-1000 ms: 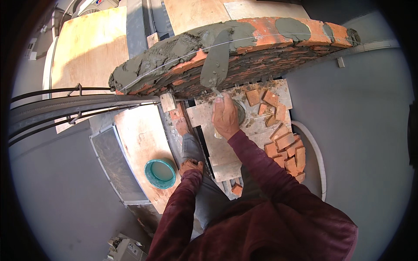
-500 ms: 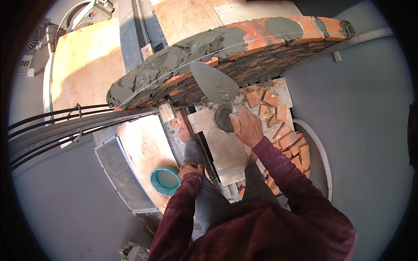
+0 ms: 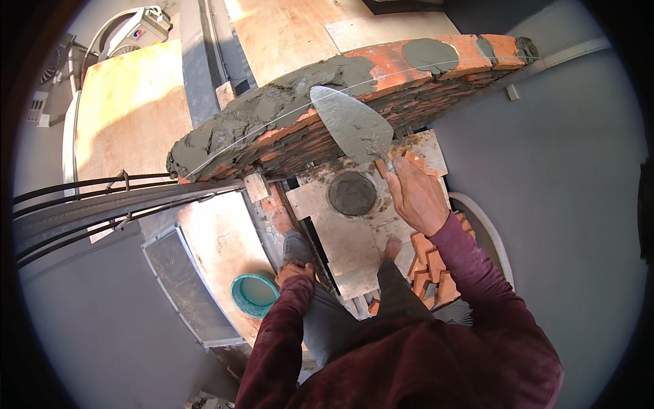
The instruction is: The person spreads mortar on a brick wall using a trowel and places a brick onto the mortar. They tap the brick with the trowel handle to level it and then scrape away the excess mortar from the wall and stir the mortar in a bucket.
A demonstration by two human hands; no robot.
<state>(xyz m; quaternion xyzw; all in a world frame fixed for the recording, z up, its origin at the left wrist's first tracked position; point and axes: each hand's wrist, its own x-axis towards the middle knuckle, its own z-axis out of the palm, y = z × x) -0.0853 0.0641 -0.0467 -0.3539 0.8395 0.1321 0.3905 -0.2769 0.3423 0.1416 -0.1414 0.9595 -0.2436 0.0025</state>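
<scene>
My right hand (image 3: 424, 199) grips the handle of a pointed brick trowel (image 3: 354, 126). The blade is smeared with grey mortar near the handle, and its tip lies in line with the near edge of a curved brick wall (image 3: 388, 63). Wet mortar (image 3: 252, 123) thickly covers the left part of the wall top; bare brick and mortar patches show on the right. Below the blade stands a round container of mortar (image 3: 352, 193), left of my right hand. Resting on my left knee is my left hand (image 3: 294, 270), holding nothing, its fingers laid over the trouser leg.
A teal bucket (image 3: 255, 295) of cloudy liquid stands on a board left of my left hand. Broken bricks (image 3: 430, 269) are piled at right, by a pale hose (image 3: 492, 232). A string (image 3: 286, 116) runs along the wall. Black cables (image 3: 88, 194) extend left from the wall's end.
My right hand has moved right and slightly nearer with the trowel, uncovering the mortar container. The trowel blade has shifted right. My left hand stays on the knee.
</scene>
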